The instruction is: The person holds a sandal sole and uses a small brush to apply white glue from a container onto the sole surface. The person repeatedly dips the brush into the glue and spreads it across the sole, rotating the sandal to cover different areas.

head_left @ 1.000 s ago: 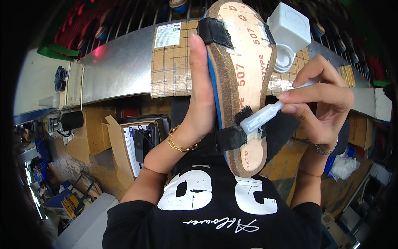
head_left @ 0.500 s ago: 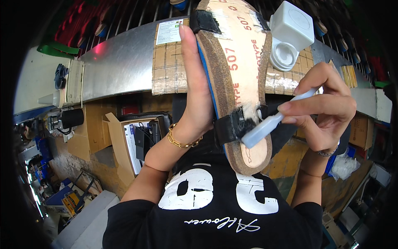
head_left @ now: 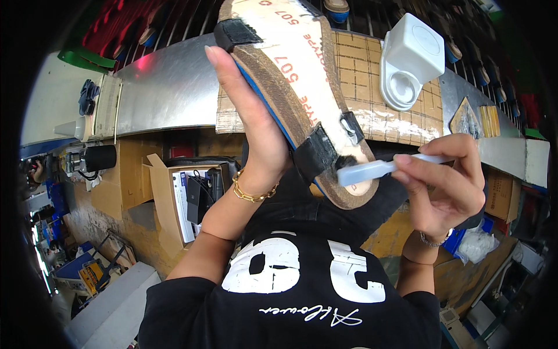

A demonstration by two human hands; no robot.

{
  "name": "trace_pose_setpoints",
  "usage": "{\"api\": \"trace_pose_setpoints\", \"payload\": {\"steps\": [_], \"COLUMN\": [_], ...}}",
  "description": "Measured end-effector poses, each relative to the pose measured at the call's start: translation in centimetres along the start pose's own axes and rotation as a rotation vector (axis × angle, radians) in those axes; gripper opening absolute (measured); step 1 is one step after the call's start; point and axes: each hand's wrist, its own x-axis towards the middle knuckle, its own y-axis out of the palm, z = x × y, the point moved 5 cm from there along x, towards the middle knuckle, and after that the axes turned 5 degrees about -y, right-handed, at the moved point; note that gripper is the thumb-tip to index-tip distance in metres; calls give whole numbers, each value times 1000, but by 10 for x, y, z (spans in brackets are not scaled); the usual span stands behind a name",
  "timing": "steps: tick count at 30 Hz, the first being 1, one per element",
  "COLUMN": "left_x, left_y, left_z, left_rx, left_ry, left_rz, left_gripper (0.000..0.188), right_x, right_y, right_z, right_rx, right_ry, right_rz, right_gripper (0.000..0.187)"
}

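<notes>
Tilting above the bench (head_left: 174,93), a cork sandal sole (head_left: 302,87) is gripped along its edge by the closed fingers of the left hand (head_left: 256,139). A pale brush (head_left: 378,168) is pinched by the right hand (head_left: 447,186), its tip touching the sole near a black strap (head_left: 318,152).

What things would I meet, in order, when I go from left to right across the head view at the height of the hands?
Open cardboard box → gold bracelet on the left wrist → left hand holding the sandal sole → pale brush → right hand.
</notes>
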Motion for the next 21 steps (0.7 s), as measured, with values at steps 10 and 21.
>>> {"api": "trace_pose_setpoints", "payload": {"steps": [10, 21], "left_x": [1, 12], "left_y": [-3, 2], "left_z": [0, 21], "left_rx": [5, -202], "left_ry": [-30, -357], "left_rz": [-29, 178], "left_gripper": [86, 89], "right_x": [9, 7], "right_y": [4, 6], "right_z": [-10, -12], "right_rx": [162, 412], "right_ry": [-2, -46], "right_rz": [18, 207], "right_gripper": [30, 25]}}
